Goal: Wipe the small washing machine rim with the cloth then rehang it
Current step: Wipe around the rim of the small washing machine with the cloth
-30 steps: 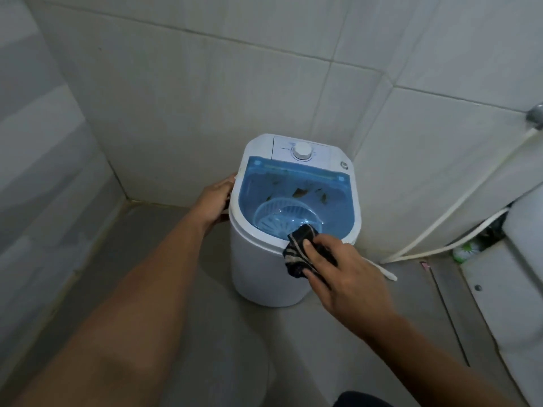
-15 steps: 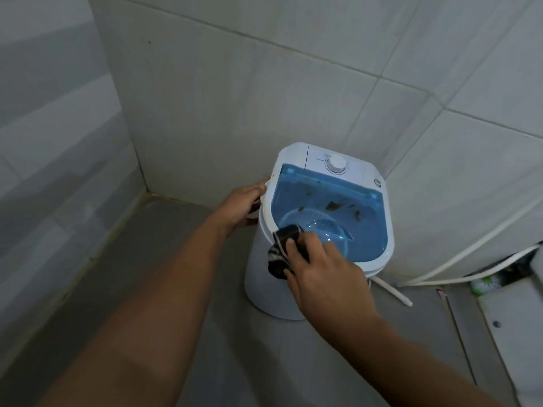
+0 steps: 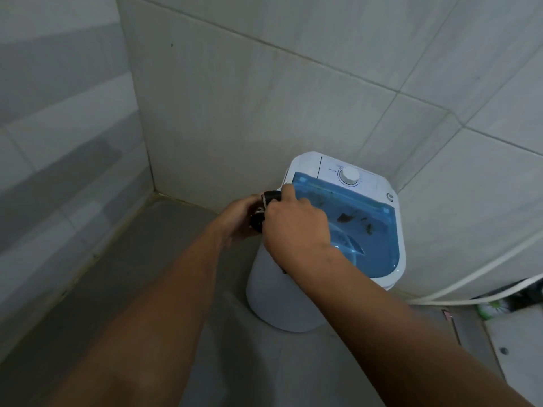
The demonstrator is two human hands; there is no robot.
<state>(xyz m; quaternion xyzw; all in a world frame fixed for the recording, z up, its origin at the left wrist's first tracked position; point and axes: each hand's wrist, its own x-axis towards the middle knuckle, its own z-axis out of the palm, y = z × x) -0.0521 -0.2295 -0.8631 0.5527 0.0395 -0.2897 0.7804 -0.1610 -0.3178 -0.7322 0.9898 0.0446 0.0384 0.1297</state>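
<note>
White machine, blue lid, dark striped cloth

The washing machine (image 3: 282,292) has a white body and rim, a white dial (image 3: 350,175) on its far panel and a translucent blue lid (image 3: 373,248) flecked with brown specks. The cloth (image 3: 266,207) at its left rim is black with pale stripes. Wall tiles (image 3: 264,113) are pale grey-white, the floor (image 3: 141,259) grey, the hoses (image 3: 470,282) on the right off-white.

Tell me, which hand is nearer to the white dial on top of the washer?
Right. The right hand lies over the washer's left rim and lid edge, below-left of the dial; the left hand is farther left, off the machine's side.
</note>
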